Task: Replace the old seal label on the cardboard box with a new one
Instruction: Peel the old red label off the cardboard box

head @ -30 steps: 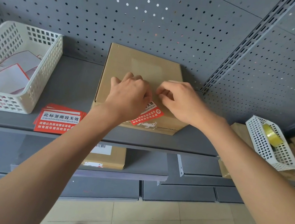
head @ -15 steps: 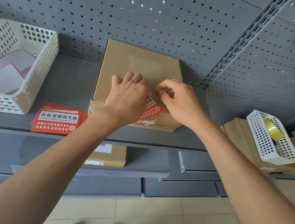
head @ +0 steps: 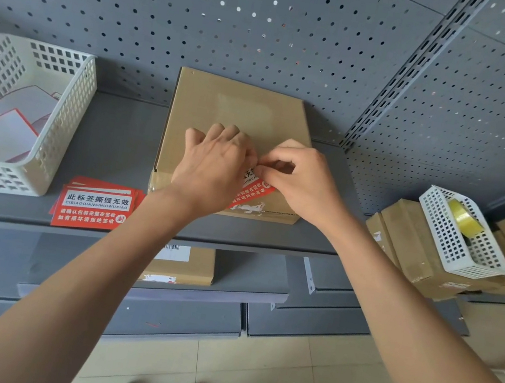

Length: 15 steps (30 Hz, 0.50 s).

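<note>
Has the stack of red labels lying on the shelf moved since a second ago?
No. The stack of red labels sits in the same spot beside the white basket at the shelf's front edge.

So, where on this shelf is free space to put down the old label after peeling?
Bare shelf lies between the big white basket and the cardboard box, behind the stack of red labels. A second strip runs right of the box, up to the small basket. The front left is crowded.
</note>
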### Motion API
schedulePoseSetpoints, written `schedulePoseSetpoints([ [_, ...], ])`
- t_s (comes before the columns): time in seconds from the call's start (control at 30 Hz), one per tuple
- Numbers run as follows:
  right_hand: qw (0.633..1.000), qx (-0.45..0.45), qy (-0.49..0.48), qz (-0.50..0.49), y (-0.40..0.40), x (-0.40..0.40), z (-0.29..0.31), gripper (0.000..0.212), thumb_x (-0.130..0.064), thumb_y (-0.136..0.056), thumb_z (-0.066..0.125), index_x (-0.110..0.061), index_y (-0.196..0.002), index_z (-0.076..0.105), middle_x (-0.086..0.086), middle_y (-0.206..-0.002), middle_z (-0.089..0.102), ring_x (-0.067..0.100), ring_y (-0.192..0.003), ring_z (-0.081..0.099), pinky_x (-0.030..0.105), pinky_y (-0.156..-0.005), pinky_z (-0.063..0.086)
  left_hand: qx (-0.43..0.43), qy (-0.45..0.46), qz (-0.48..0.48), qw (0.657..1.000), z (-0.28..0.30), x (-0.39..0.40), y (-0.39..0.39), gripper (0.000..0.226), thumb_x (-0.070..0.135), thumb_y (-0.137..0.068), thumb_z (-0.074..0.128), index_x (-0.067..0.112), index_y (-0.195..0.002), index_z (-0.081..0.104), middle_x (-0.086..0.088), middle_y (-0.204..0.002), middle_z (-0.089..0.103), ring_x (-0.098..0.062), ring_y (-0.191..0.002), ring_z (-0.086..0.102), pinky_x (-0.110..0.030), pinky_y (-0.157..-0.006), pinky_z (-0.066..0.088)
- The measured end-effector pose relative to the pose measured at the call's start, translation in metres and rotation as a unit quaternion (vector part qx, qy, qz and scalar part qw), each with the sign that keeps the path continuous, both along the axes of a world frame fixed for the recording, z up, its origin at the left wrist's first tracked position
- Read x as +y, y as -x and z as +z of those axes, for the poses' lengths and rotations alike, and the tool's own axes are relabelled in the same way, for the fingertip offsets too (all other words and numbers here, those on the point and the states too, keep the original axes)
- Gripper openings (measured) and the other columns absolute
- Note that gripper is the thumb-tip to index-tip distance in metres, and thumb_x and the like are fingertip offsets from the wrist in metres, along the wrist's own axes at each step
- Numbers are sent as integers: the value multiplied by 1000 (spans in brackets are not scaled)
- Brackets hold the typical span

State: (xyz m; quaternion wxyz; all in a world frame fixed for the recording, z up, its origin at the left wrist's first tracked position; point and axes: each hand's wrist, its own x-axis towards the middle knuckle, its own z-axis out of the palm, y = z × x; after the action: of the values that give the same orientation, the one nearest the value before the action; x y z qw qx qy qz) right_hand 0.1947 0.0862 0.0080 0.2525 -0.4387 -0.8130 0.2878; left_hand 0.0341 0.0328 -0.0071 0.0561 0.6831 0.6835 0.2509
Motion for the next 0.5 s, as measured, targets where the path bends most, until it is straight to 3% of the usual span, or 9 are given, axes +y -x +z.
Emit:
schedulePoseSetpoints([
  [0.3,1000,14,-10,-6,2,-6,-2,7,-11,-85,78,-17,-87,81,-1,-87,67,10,-76,64,16,-68,48,-63,3,-6,998,4,-3,7,18,25,-104,45,20,-101,62,1,-110,62,-25,-104,51,-40,-86,26],
  [0.5,999,24,-18,-13,2,-7,-4,4,-13,-86,77,-16,-85,80,0,-88,68,13,-79,64,26,-72,52,-58,-42,-19,997,-1,-14,14,13,26,-96,64,27,-104,74,2,-105,63,-27,-104,51,-37,-85,27],
])
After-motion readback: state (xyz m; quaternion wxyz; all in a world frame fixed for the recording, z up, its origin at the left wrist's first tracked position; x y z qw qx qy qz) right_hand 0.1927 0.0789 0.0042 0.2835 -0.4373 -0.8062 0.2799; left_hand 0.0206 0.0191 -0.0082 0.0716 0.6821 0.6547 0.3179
